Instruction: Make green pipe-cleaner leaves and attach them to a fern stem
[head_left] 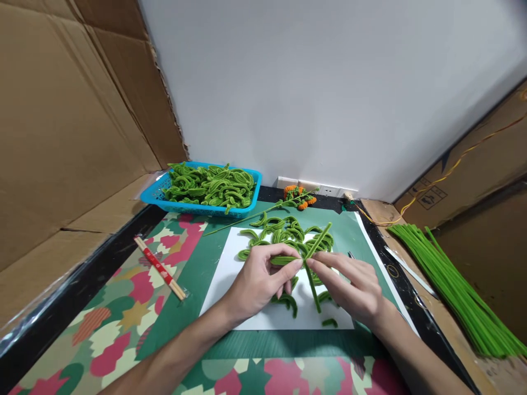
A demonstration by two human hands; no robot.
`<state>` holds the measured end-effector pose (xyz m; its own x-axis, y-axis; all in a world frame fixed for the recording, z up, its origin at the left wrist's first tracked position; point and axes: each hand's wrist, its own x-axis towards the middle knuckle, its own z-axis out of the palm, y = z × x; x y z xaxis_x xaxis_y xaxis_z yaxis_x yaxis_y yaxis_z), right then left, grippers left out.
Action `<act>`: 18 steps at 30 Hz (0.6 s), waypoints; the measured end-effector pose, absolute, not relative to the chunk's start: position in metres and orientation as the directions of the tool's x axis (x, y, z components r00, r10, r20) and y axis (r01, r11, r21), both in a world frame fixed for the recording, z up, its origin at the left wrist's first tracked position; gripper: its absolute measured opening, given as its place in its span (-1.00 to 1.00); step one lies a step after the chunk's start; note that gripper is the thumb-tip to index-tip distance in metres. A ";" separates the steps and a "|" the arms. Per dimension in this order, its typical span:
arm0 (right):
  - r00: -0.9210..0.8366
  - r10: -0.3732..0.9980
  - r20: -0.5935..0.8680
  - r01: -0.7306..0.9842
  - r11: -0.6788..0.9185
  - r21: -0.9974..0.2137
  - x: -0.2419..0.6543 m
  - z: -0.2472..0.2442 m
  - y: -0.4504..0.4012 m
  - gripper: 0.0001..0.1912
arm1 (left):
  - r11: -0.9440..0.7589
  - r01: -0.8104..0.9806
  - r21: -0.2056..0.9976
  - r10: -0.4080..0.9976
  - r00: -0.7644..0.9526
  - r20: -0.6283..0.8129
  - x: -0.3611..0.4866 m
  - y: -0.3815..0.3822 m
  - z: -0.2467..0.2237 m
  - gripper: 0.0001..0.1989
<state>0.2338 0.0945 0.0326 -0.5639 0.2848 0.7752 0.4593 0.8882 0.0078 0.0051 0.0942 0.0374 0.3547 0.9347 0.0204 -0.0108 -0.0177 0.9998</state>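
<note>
My left hand (263, 274) pinches a green pipe cleaner leaf (285, 260), folded into a narrow loop, over a white sheet (222, 291). Close against it, the fingertips of my right hand (349, 280) grip a straight green pipe cleaner (313, 285), which slants up and down past both hands. The two pieces meet between my fingertips; whether they are twisted together is hidden. Several curled green pipe cleaner leaves (284, 233) lie on the sheet behind and beneath my hands. A short bent green piece (330, 322) rests near the sheet's front edge.
A blue basket (197, 208) heaped with green curled pieces stands back left. Behind the sheet lies an orange-flowered stem (302, 197). Wrapped chopsticks (160, 269) are at left. A bundle of long green pipe cleaners (457, 291) lies right. Cardboard (82, 82) and a wall (313, 99) enclose the table.
</note>
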 end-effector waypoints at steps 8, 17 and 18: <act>-0.682 0.140 0.718 0.408 0.887 0.215 0.240 0.041 0.095 -0.68 | 0.089 -0.052 0.995 0.900 0.432 -0.058 0.006 0.093 0.036 -0.66; -0.714 0.114 0.691 0.397 0.879 0.265 0.243 0.046 0.090 -0.72 | 0.216 -0.163 0.963 0.851 0.516 -0.104 0.007 0.094 0.039 -0.60; -0.714 0.108 0.691 0.397 0.876 0.273 0.243 0.045 0.091 -0.72 | 0.213 -0.171 0.962 0.854 0.510 -0.099 0.007 0.094 0.039 -0.61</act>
<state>0.2428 0.0911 0.0449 -0.7143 0.1079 0.6915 0.3967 0.8764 0.2730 0.0069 0.0944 0.0391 0.5101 0.8544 -0.0987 -0.1707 0.2130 0.9620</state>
